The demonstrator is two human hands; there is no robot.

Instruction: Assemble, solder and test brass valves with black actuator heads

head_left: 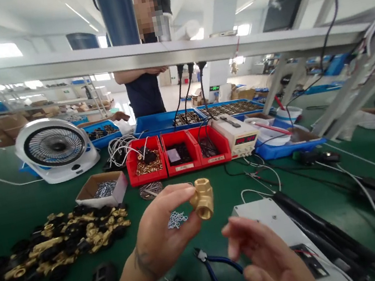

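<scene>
A brass pipe fitting with threaded openings is pinched between the thumb and fingers of my left hand, raised above the green bench. To its right is my right hand, slightly blurred, its fingers curved and apart with nothing between them. Below and between the hands lie blue-handled cutting pliers, partly covered by my right hand. Behind my left hand a small heap of metal pins shows on the bench.
Brass and black fittings are heaped at left, near a carton of pins. Red bins stand beyond, between a white fan and a power supply. A grey metal box sits at right. A person stands behind the shelf.
</scene>
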